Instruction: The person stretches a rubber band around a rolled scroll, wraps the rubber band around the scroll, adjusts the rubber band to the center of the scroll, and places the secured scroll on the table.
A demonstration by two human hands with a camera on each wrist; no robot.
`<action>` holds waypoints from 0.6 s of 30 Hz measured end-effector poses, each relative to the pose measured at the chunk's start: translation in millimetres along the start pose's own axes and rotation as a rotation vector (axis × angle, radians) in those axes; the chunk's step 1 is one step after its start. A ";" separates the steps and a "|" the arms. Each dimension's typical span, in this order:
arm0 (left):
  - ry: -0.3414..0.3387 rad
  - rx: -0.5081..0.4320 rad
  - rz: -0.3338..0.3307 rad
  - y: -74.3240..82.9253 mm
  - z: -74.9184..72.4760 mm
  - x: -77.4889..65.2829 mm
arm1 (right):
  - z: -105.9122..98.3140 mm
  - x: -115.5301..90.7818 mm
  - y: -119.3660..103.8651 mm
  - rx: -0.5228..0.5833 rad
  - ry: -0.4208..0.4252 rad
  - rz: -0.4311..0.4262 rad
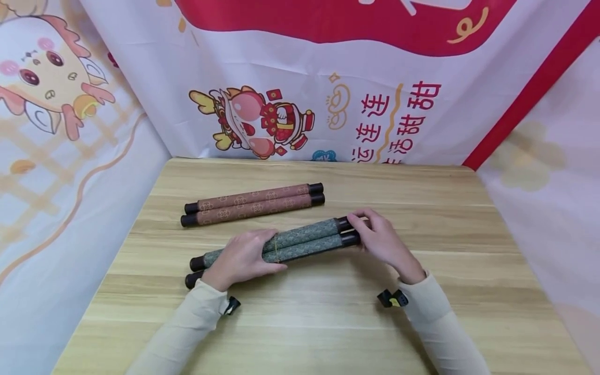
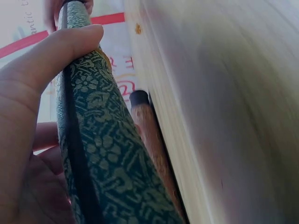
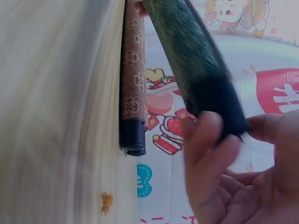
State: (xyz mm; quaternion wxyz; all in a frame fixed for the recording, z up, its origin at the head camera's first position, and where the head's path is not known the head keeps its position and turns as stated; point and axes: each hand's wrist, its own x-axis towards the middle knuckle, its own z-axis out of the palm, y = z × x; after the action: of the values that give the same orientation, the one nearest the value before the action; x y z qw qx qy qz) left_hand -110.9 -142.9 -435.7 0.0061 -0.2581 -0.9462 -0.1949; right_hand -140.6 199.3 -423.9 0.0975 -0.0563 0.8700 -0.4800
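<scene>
A green scroll point(image 1: 304, 242) with a flower-patterned cover and dark end knobs, rolled from both ends into two rolls side by side, slants above the table. My left hand point(image 1: 246, 255) grips it around the middle, thumb across the near side, beside a thin yellow band. In the left wrist view the thumb point(image 2: 70, 44) lies over the brocade cover point(image 2: 105, 144). At the right end my right hand point(image 1: 377, 237) holds the dark knobs point(image 3: 217, 105) between thumb and fingers. Behind it a brown scroll point(image 1: 255, 204) with gold flower motifs and black knobs lies on the table.
The light wood table point(image 1: 328, 323) is bordered at the back by a printed white and red cloth point(image 1: 290, 67) and by cloth on both sides. Each wrist wears a small black device point(image 1: 392, 298).
</scene>
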 end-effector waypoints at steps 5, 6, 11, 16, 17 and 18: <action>-0.028 0.041 -0.025 -16.7 -9.3 -9.6 | -12.0 -0.2 4.7 -0.080 -0.004 -0.025; -0.032 0.046 -0.031 -20.2 -11.1 -11.4 | -14.8 0.0 6.1 -0.096 0.004 -0.030; -0.045 0.056 -0.083 -37.4 -17.7 -19.1 | -28.8 2.4 14.7 -0.161 0.035 -0.046; -0.033 0.086 -0.105 -56.9 -18.2 -22.2 | -38.1 6.2 22.2 -0.224 0.043 -0.047; -0.029 0.094 -0.104 -60.6 -17.8 -22.4 | -39.2 6.9 23.2 -0.240 0.046 -0.045; -0.029 0.100 -0.106 -64.1 -17.3 -22.4 | -40.2 7.8 24.3 -0.256 0.048 -0.041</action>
State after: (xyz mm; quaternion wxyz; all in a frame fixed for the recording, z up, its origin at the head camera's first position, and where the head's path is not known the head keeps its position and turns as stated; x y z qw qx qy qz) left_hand -124.5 -210.9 -445.7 -0.0049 -0.2096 -0.9671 -0.1437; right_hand -157.3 243.9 -424.5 0.0586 -0.0745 0.9250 -0.3679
